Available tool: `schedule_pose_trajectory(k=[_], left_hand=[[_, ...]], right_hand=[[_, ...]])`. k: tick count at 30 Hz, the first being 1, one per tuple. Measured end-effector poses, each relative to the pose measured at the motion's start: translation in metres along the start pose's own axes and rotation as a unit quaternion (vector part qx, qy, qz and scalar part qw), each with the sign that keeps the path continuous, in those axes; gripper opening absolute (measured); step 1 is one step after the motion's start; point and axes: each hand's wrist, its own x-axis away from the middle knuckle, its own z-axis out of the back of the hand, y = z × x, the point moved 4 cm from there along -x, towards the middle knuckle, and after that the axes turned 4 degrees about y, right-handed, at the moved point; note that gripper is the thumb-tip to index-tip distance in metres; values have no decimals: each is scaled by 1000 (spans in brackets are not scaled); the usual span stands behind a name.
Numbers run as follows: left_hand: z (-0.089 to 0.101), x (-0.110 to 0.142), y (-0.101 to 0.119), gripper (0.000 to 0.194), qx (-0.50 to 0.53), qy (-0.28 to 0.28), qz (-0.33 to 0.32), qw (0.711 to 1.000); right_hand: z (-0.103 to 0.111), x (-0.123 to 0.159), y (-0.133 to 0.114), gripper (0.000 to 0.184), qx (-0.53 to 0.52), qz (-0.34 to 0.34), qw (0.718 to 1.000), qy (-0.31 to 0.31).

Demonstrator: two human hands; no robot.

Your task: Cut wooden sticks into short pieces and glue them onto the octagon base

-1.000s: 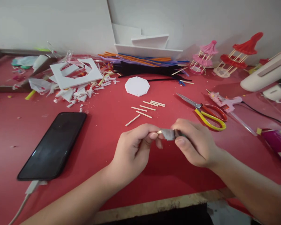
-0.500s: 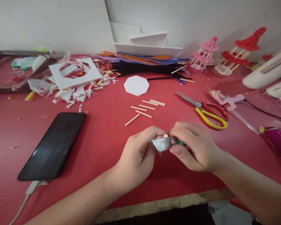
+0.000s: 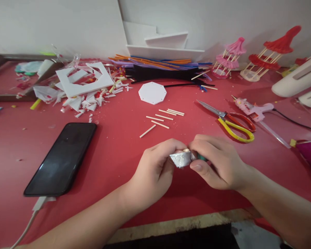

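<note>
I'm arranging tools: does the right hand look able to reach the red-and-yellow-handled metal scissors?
Probably, once the right hand sets down its green-handled metal blade; nothing visible blocks the scissors.

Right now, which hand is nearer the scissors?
Right. The right hand is just to the near side of the scissors, not touching them; the left hand is farther off, out to the left.

silver-grey blade (image 3: 180, 159), cream sticks (image 3: 164, 117), white octagon (image 3: 152, 92), plain red tabletop (image 3: 114, 157)
</note>
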Motion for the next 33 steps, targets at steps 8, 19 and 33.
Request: schedule_pose_trajectory(k=[8,19,33], left_hand=[[0,1,-3,39,14,-1,3,1000],[1,-2,0,29,69,-26,49,996],[1,-4,3,24,97,-63,42,992]], right_hand=[[-1,1,0,30,-17,-7,1000,-10],[0,0,-1,33,-58,-2,997,-43],[0,3,-3,34,-101,-17,994,-50]])
